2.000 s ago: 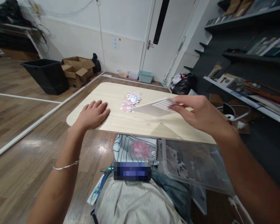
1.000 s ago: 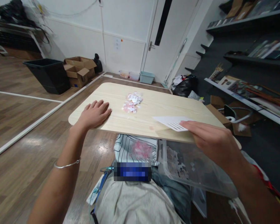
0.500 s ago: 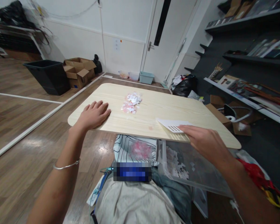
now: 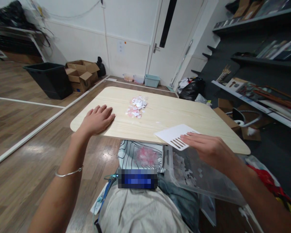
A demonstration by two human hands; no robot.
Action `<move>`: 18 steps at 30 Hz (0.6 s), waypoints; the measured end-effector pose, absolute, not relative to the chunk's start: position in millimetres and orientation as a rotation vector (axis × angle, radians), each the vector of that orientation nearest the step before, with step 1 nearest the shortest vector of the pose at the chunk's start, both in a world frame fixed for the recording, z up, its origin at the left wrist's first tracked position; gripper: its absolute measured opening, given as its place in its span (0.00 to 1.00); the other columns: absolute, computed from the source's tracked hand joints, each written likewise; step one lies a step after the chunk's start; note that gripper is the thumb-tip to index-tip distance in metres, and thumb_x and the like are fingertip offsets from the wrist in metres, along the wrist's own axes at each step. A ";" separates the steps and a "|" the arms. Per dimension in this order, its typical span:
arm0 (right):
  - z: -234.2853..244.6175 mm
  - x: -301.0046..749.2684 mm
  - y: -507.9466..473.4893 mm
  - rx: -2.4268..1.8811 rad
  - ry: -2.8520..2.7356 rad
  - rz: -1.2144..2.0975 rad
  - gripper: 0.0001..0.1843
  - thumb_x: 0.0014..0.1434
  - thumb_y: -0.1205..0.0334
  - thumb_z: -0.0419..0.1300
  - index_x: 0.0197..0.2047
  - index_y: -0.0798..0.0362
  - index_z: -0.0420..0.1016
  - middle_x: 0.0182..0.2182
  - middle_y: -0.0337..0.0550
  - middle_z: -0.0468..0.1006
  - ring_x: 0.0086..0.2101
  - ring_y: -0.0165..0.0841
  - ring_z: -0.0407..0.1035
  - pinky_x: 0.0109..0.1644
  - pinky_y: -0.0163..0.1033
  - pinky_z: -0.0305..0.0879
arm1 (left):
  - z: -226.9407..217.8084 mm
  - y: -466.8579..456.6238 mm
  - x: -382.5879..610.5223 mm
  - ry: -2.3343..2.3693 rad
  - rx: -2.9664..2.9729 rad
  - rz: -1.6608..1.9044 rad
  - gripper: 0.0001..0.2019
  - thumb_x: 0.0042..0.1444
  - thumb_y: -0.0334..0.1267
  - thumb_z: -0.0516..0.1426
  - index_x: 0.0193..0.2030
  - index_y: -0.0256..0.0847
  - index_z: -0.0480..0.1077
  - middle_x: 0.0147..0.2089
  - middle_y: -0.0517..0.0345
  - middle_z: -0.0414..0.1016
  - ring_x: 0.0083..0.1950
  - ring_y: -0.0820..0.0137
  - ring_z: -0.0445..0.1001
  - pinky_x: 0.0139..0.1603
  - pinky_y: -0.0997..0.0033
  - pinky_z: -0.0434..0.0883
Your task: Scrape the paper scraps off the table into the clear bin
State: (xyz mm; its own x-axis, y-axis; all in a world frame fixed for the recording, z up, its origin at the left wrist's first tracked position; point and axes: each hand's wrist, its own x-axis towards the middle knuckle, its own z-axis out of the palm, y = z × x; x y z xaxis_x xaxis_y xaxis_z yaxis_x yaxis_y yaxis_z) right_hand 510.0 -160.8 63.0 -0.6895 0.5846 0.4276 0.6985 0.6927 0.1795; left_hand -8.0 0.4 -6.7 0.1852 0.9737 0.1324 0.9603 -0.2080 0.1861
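The right hand (image 4: 203, 145) grips a slotted white scraper (image 4: 168, 134) over the table (image 4: 179, 110)'s near edge; the left hand (image 4: 98, 119) lies flat, fingers slightly spread.

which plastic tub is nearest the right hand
The large clear tub holding white scraps, below the right hand at the near edge of the table. The blue-green tub and the two beside it stand by the far wall.

Slotted white sheet (image 4: 171, 133) in right grip (image 4: 208, 147)
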 end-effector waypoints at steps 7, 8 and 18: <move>62.4 596.1 -197.5 -1.186 -2.572 -0.321 0.42 0.73 0.81 0.62 0.78 0.37 0.95 0.65 0.42 0.98 0.63 0.45 0.95 0.79 0.50 0.88 | -7.9 -0.8 -6.3 1.963 2.358 0.373 0.37 0.88 0.58 0.45 0.91 0.48 0.77 0.98 0.40 0.69 0.98 0.36 0.64 0.95 0.31 0.64; 65.9 604.7 -207.0 -1.216 -2.556 -0.320 0.41 0.75 0.80 0.60 0.77 0.37 0.96 0.65 0.42 0.98 0.63 0.45 0.95 0.79 0.50 0.88 | -8.1 -1.0 -6.4 1.960 2.357 0.375 0.38 0.88 0.58 0.45 0.90 0.48 0.78 0.97 0.40 0.69 0.98 0.36 0.64 0.95 0.32 0.64; 103.3 604.9 -260.6 -1.305 -2.453 -0.361 0.35 0.81 0.71 0.68 0.79 0.28 0.95 0.64 0.41 0.99 0.59 0.45 0.97 0.81 0.46 0.87 | -9.1 -1.3 -5.6 1.967 2.332 0.400 0.38 0.89 0.58 0.43 0.91 0.48 0.78 0.97 0.40 0.70 0.97 0.37 0.65 0.95 0.32 0.63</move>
